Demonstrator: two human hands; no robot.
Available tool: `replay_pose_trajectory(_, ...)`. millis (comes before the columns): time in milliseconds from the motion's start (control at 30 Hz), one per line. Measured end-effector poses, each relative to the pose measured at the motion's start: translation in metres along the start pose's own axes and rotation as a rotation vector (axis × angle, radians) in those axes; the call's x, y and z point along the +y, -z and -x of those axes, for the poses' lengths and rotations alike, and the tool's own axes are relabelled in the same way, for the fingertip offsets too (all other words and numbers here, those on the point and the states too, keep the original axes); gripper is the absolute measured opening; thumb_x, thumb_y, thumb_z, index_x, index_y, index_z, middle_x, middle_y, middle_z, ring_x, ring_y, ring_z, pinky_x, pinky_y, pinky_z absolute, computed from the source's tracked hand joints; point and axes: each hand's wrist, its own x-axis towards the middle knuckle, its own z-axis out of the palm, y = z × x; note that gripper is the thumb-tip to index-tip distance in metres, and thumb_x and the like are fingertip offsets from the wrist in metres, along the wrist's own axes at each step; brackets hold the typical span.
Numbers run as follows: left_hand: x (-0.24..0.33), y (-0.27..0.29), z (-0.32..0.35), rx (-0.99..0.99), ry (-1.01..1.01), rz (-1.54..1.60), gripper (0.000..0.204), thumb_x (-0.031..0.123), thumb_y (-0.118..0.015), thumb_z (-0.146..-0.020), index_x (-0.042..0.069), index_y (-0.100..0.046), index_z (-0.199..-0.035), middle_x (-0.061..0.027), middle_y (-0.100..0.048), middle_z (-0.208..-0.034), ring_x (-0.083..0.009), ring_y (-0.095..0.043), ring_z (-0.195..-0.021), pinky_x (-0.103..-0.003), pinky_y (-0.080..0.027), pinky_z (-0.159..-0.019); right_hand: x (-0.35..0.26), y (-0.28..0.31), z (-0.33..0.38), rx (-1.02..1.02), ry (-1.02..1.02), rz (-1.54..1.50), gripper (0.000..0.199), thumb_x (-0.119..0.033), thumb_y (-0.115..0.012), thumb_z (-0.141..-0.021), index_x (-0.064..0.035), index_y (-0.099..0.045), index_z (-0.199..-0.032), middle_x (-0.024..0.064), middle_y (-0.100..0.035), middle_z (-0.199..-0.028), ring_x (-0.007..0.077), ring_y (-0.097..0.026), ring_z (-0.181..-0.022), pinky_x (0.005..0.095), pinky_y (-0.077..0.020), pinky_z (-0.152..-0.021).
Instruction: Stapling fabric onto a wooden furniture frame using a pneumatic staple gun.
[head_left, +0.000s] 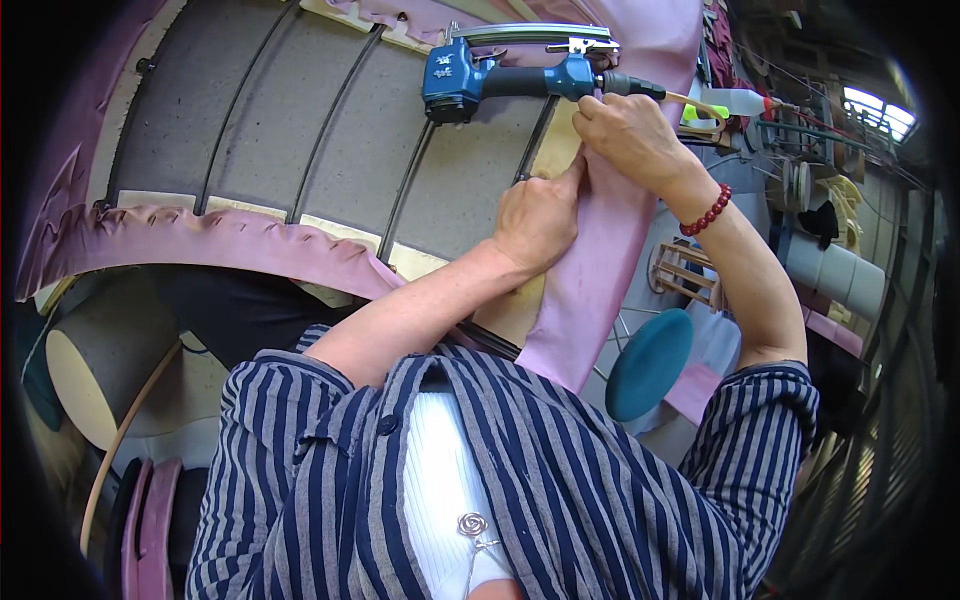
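Right hand (pixel 628 135) is wrapped around the grip of the blue pneumatic stapler (pixel 520 78), nose against the frame's edge. Left hand (pixel 535 220) is curled, thumb and fingers pinching the pink fabric (pixel 600 270) flat against the grey panel (pixel 330 120). Stapled pink pleats (pixel 210 238) run along the curved edge nearer me.

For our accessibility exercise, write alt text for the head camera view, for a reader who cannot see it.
A person's left hand presses pink fabric against the edge of a grey padded frame, while the right hand holds the fabric beside a blue pneumatic stapler. A red bead bracelet circles the right wrist, above striped sleeves.
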Motion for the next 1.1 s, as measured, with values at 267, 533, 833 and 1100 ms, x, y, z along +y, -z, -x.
replay_pose_trajectory(267,-0.006,0.001,-0.001,-0.055,0.008,-0.026,0.034,0.011,-0.047,-0.089,0.009,-0.061,-0.120,-0.0241,-0.066,-0.080,-0.0419,-0.065,-0.075,-0.052,-0.051,-0.070,-0.004,-0.010,-0.012,0.119,-0.014,-0.141,0.006,-0.009,-0.062,-0.078,-0.0078,-0.062,-0.083,0.0062,-0.060,-0.076,0.0222,-0.068,-0.070,0.0327,-0.0539,-0.059)
replay_pose_trajectory(533,-0.002,0.007,0.002,-0.048,0.030,0.014,0.037,0.013,-0.048,-0.091,0.008,-0.059,-0.126,-0.0262,-0.064,-0.077,-0.0434,-0.064,-0.072,-0.052,-0.050,-0.069,0.000,-0.004,-0.064,0.185,-0.117,-0.315,0.084,-0.035,-0.079,-0.073,-0.0091,-0.041,-0.142,0.0122,-0.066,-0.096,0.0291,-0.063,-0.094,0.0396,-0.0523,-0.079)
replay_pose_trajectory(833,-0.007,-0.004,0.005,0.013,-0.014,0.067,0.037,0.014,-0.050,-0.089,0.007,-0.059,-0.125,-0.0245,-0.064,-0.076,-0.0428,-0.063,-0.070,-0.053,-0.049,-0.067,0.026,0.041,-0.084,-0.116,-0.130,-0.424,0.060,-0.016,-0.064,-0.079,-0.0104,-0.048,-0.136,0.0206,-0.067,-0.090,0.0373,-0.065,-0.086,0.0467,-0.0510,-0.073)
replay_pose_trajectory(1100,-0.016,-0.004,0.002,0.033,-0.009,0.059,0.034,0.016,-0.049,-0.091,0.007,-0.061,-0.122,-0.0241,-0.064,-0.076,-0.0423,-0.064,-0.072,-0.053,-0.048,-0.067,0.054,0.131,0.001,-0.289,-0.663,-1.109,0.022,-0.018,-0.057,-0.083,0.0007,-0.056,-0.094,0.0052,-0.061,-0.064,0.0095,-0.059,-0.053,0.0263,-0.0493,-0.052)
